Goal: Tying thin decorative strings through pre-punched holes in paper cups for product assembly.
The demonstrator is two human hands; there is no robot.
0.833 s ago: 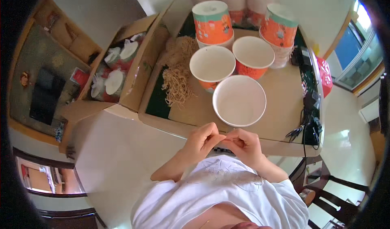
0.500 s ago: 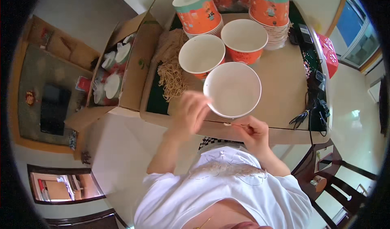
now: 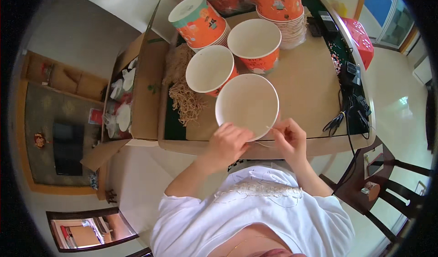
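A paper bucket (image 3: 247,102), white inside, stands at the table's near edge with its mouth toward me. My left hand (image 3: 229,143) is closed at the near left part of its rim; the fingertips are partly hidden. My right hand (image 3: 290,138) pinches a thin pale cord (image 3: 263,144) close to the near right rim. A length of the cord hangs below the rim between my hands. Behind stand two orange paper buckets, one on the left (image 3: 211,70) and one farther right (image 3: 254,40). A tangled heap of tan cords (image 3: 186,102) lies left of them.
Stacked paper buckets, one pile on the left (image 3: 200,22) and one on the right (image 3: 280,10), stand at the back. An opened cardboard box (image 3: 148,88) with bagged buckets adjoins the table's left side. Black cables (image 3: 353,108) and adapters lie along the right edge, near a red stool (image 3: 358,40).
My left hand has come right and down to the bucket's near rim. My right hand has risen slightly, bringing the cord to the rim. The view has shifted a little.
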